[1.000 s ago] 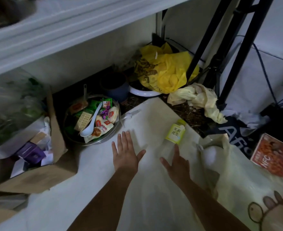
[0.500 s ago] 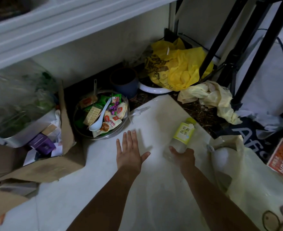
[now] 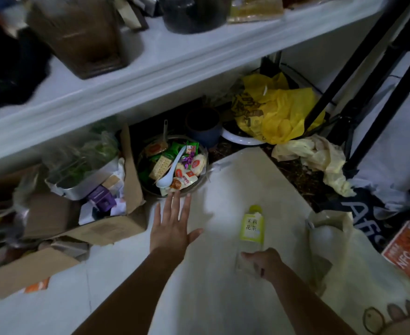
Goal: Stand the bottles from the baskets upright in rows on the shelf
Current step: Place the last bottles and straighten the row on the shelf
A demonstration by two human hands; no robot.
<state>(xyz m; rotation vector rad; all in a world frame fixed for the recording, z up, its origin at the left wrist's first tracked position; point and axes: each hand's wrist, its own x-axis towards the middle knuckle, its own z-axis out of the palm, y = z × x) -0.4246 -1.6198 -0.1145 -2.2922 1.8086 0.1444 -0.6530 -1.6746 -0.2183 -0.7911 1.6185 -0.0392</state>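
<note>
Nearest, the right hand (image 3: pixel 263 262) grips the lower body of a clear plastic bottle with a yellow-green label and yellow cap (image 3: pixel 251 228); fingers wrap the clear base from the right, thumb across its near side, label and cap free beyond the knuckles. Bottle stands roughly upright, cap pointing away, over the pale cream cloth bag (image 3: pixel 223 274) that covers the floor here. Whether its base touches the cloth: cannot tell.

Left hand (image 3: pixel 172 226) lies open, palm down, fingers spread wide, holding nothing, well apart from the bottle on its left. Longest fingertip reaches the near rim of a round glass bowl (image 3: pixel 151 189).

Bowl holds wrapped biscuits and sweets in green, red and purple, with a white plastic spoon (image 3: pixel 172 170) lying across them.

Left of the bowl, an open brown cardboard box (image 3: pixel 131 165) holds a metal tin and a purple carton.

Beyond the bowl: a dark blue cup (image 3: pixel 205 128), contents not visible, then a crumpled yellow plastic bag (image 3: pixel 281 110).

Farthest, the white shelf (image 3: pixel 175 56) carries a brown-filled jar and other blurred containers.
</note>
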